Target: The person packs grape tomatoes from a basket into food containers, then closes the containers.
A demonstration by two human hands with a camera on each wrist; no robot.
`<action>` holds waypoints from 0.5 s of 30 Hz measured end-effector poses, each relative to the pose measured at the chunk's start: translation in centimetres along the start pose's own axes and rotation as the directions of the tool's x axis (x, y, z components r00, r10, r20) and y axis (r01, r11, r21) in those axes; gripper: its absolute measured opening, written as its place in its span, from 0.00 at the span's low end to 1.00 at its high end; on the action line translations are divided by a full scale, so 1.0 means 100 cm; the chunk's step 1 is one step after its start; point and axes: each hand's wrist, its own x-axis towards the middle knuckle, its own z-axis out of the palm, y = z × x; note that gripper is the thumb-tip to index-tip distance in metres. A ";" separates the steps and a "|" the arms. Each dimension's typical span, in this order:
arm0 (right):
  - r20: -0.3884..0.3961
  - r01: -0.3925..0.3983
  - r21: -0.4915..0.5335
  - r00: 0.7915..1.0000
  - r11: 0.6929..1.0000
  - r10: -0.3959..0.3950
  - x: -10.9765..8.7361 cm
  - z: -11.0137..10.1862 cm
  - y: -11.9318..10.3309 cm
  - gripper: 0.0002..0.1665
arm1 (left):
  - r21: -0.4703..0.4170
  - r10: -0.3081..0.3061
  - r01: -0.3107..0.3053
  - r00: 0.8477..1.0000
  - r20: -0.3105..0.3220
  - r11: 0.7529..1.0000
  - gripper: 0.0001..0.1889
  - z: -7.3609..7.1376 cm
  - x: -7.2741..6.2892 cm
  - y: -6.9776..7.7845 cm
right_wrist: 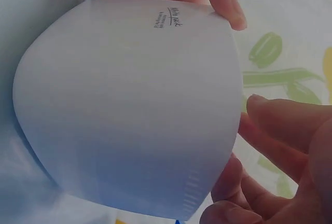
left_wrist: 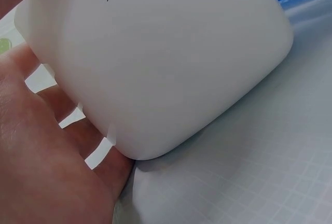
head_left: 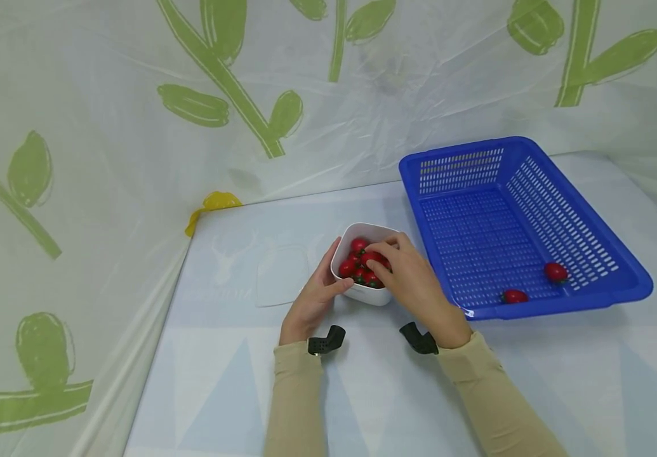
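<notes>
A white square-sided container (head_left: 369,294) with rounded corners stands on the table, several red cherry tomatoes (head_left: 346,269) inside it. My left hand (head_left: 315,294) holds it from the left, thumb over the near rim and fingers along the side. In the left wrist view those fingers spread against the white wall. My right hand (head_left: 411,276) reaches in over the right rim; thumb and index finger pinch a cherry tomato (head_left: 370,258) among the others. The container wall hides these fingertips in the right wrist view.
To the right stands a blue perforated basket (head_left: 545,310) holding two red tomatoes, one at its right wall (head_left: 555,273) and one near its front edge (head_left: 514,296). A leaf-patterned white curtain (head_left: 328,139) hangs behind the table and along its left side.
</notes>
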 end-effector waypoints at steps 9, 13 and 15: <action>0.059 0.024 0.042 0.998 0.999 -0.026 0.000 -0.012 -0.003 0.14 | 0.012 -0.015 0.015 1.000 -0.005 1.000 0.39 -0.001 -0.001 0.000; 0.143 0.058 0.105 0.987 0.993 -0.073 -0.001 -0.031 0.001 0.14 | 0.014 -0.010 0.010 1.000 0.004 1.000 0.39 -0.001 0.000 -0.001; 0.172 0.072 0.138 0.980 0.988 -0.095 -0.001 -0.042 0.003 0.15 | 0.011 0.002 -0.002 1.000 0.003 1.000 0.39 -0.001 0.000 -0.002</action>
